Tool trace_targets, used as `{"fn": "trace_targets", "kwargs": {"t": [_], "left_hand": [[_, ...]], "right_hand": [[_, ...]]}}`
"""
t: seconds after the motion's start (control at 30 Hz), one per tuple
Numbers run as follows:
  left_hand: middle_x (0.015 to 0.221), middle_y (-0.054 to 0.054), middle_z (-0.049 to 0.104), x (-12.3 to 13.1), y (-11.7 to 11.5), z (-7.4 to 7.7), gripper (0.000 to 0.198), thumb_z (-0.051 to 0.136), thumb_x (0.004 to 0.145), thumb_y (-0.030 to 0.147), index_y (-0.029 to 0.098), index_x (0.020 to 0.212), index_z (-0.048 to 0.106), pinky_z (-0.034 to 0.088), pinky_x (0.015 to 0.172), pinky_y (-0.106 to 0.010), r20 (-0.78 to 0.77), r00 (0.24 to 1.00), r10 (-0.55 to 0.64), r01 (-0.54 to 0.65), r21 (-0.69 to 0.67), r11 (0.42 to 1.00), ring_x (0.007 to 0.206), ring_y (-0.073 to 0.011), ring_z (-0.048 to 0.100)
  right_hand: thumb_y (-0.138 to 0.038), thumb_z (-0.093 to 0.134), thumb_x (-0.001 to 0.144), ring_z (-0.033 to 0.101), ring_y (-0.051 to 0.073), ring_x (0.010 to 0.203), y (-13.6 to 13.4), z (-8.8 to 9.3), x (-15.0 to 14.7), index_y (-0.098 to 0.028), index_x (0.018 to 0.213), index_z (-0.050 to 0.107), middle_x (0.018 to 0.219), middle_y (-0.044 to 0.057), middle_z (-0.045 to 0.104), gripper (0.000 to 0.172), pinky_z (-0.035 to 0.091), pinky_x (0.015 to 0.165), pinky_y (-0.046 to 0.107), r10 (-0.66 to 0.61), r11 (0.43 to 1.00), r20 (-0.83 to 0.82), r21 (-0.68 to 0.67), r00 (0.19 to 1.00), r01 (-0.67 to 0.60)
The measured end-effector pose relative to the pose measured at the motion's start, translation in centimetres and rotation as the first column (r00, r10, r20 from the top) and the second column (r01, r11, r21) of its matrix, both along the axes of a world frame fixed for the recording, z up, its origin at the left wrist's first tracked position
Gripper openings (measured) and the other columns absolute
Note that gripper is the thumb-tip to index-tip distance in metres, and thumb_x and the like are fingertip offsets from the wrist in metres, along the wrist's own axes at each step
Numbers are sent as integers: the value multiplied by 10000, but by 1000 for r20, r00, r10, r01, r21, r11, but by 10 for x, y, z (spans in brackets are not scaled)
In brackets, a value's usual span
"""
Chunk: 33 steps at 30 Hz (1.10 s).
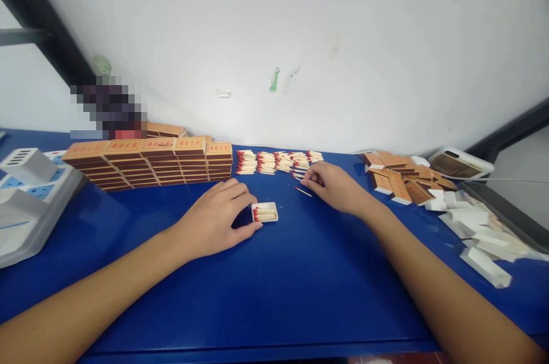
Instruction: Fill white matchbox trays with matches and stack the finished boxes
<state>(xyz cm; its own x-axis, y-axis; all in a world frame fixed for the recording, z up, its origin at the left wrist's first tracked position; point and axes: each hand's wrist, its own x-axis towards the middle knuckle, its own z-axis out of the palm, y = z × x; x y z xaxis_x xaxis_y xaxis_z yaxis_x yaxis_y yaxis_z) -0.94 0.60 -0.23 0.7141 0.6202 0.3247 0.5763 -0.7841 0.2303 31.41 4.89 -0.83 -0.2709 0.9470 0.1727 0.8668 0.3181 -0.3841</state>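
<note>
A small white matchbox tray (274,206) lies on the blue table, partly filled with red-headed matches (266,214). My left hand (218,215) holds it at its left end, the thumb at the near side and the fingers at the far side. Farther back, several piles of loose matches (266,162) lie in a row. At the right front of these piles, my right hand (334,186) pinches thumb and forefinger together on a match, whose stick is mostly hidden by the fingertips. One single match (303,191) lies on the table just below those fingertips.
Closed matchboxes (163,161) stand in a stacked wall at the left. A power strip (36,204) with plugs is beside them. At the right lie a heap of matchbox sleeves (397,175), white trays (484,264) and a pale phone-like object (461,163) with a cable.
</note>
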Motion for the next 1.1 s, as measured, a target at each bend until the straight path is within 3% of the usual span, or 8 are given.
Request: {"fn": "trace_targets", "kwargs": {"t": [0.13,0.3,0.47,0.6,0.7,0.83,0.93,1.1], "left_hand": [[1044,-88,700,0,1,-1,294,668,999,421,180,1164,700,549,916,-452,-6,1000,11,-11,2,1000,1022,-275,639],[1044,-85,698,-1,2,-2,283,673,992,414,188,1160,695,543,929,-454,-7,1000,30,-30,26,999,1033,-282,636],[1033,-83,699,0,2,-2,259,682,984,407,195,1130,701,541,916,-451,5,1000,28,-28,20,999,1012,-278,634],[1031,-82,698,0,3,-2,264,687,982,401,185,1132,701,540,922,-460,3,1000,30,-30,18,999,1014,-283,635],[1037,-85,699,0,4,-2,279,681,990,407,173,1141,702,540,928,-466,-1,999,34,-34,7,999,1029,-288,639],[1050,-85,700,-1,2,-1,288,681,988,419,175,1138,705,539,932,-467,0,1000,32,-32,-2,1000,1038,-290,642],[1050,-83,699,-1,1,-1,288,679,989,416,176,1147,705,541,931,-468,2,1000,30,-30,-1,1000,1037,-288,640],[1036,-84,694,0,2,-1,279,687,986,401,169,1140,699,539,931,-463,2,1000,30,-30,17,999,1029,-283,630]], "right_hand": [[-342,589,999,530,185,695,-5,5,-9,-209,826,610,790,33,628,220,396,655,323,14,1000,-67,-27,998,-16],[-341,609,1035,545,171,729,-34,16,-45,-218,926,646,859,24,640,168,438,673,312,191,980,-256,-13,948,-201],[-233,588,1039,593,185,862,-57,12,-75,-217,986,643,986,51,646,78,474,748,324,326,944,-184,17,927,-329],[-246,614,1018,600,181,798,-51,16,-65,-234,959,673,916,33,664,84,469,711,320,248,969,-210,37,946,-245],[-268,668,974,608,202,761,-39,19,-42,-226,896,676,881,46,680,89,449,687,340,65,997,-83,41,994,-62],[-323,698,955,638,236,730,-28,16,-17,-222,825,670,860,72,714,167,430,622,350,-132,977,59,-160,989,140],[-288,627,996,645,235,730,-29,15,-17,-223,830,667,836,67,723,183,432,619,346,-112,970,36,-214,993,117],[-327,610,1038,602,188,751,-45,18,-49,-224,927,656,874,36,688,158,449,670,319,130,987,-189,-67,973,-145]]}}
